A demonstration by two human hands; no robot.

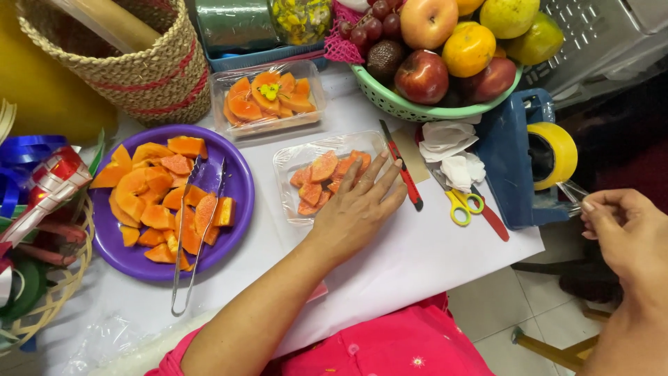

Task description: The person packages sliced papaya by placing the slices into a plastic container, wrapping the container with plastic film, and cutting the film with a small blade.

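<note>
1. The left hand (pixel 358 209), in the middle of the frame, lies flat on a clear plastic tray (pixel 292 163) of papaya pieces (pixel 323 175); its fingers (pixel 379 174) are spread apart and press down on the film over the tray, gripping nothing.
2. The right hand (pixel 619 223), at the right edge, has its fingers pinched together on the free end of the clear tape (pixel 572 191), which comes off the yellow roll (pixel 557 154) in the blue tape dispenser (pixel 511 160).
3. To do this well, in my judgement: keep the left palm steady so the film stays taut and the tray does not slide on the bench (pixel 417 257), draw the tape straight out, and tear it against the dispenser's edge with a short downward pull.
4. Take care that the strip does not fold on itself before it reaches the tray.
5. Count, trays: 2 clear trays of papaya, this 1 and a 2nd, finished tray (pixel 268 97) in the upper middle with a small yellow flower on top.
6. Count, plate: 1 purple plate (pixel 240 177) at the left, heaped with papaya wedges; I cannot give an exact number of them.
7. Count, tools: 1 pair of metal tongs (pixel 198 237) across the plate, 1 pair of yellow-handled scissors (pixel 459 202), and 1 red-and-black craft knife (pixel 402 167) just beside the left fingertips.
8. Count, containers: 1 green fruit bowl (pixel 410 108) at the top and 1 woven basket (pixel 146 76) in the upper left.
</note>
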